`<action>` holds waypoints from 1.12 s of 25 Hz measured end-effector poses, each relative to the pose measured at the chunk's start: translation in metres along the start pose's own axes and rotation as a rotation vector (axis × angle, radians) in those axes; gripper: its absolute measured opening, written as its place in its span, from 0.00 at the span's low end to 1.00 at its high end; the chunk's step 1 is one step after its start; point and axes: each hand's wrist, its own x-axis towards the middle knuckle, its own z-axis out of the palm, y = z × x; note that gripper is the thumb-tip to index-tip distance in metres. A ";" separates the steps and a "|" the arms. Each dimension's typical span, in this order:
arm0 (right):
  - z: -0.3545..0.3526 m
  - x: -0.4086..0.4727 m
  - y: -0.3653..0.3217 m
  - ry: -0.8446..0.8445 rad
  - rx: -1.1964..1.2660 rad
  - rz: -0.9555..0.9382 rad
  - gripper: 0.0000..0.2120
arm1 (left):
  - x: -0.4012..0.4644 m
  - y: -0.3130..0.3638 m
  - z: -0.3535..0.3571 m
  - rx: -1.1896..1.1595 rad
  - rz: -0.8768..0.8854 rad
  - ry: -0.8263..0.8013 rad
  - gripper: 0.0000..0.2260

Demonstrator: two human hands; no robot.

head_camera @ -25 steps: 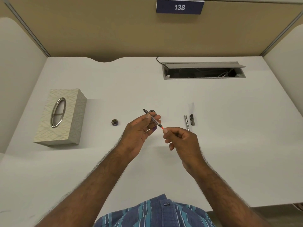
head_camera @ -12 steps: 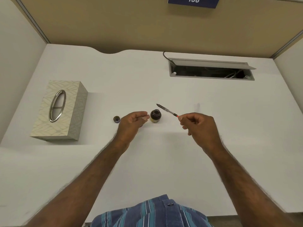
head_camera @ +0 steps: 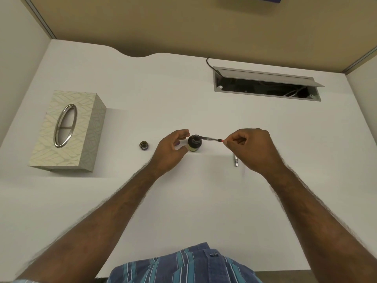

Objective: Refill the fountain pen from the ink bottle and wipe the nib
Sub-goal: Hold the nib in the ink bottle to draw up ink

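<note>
A small dark ink bottle [head_camera: 194, 143] stands uncapped in the middle of the white desk [head_camera: 183, 201]. My left hand [head_camera: 170, 149] curls around the bottle's left side, thumb and forefinger against it. My right hand [head_camera: 251, 148] pinches the red rear end of the fountain pen's clear front section [head_camera: 211, 139]. That section lies nearly level, and its nib end meets the bottle mouth. The bottle's cap [head_camera: 144, 145] lies on the desk left of my left hand. A metal pen barrel [head_camera: 236, 161] lies just under my right hand, partly hidden by it.
A patterned tissue box [head_camera: 67, 131] with an oval metal opening stands at the left of the desk. An open grey cable hatch [head_camera: 265, 84] is set into the desk at the back right. Partition walls close in the back and both sides.
My left hand let go of the pen and moved to the bottle. My right hand swung the pen down and left until its nib reached the bottle mouth. The camera tilted downward.
</note>
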 end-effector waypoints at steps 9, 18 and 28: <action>0.002 0.017 -0.030 -0.009 -0.139 -0.189 0.05 | 0.011 0.001 0.010 0.110 0.098 0.010 0.16; 0.025 0.035 -0.047 -0.064 -0.182 -0.259 0.09 | 0.023 0.003 0.015 0.095 0.177 0.045 0.10; 0.029 0.043 -0.049 -0.043 -0.155 -0.253 0.08 | 0.029 -0.001 0.023 0.061 0.153 0.076 0.09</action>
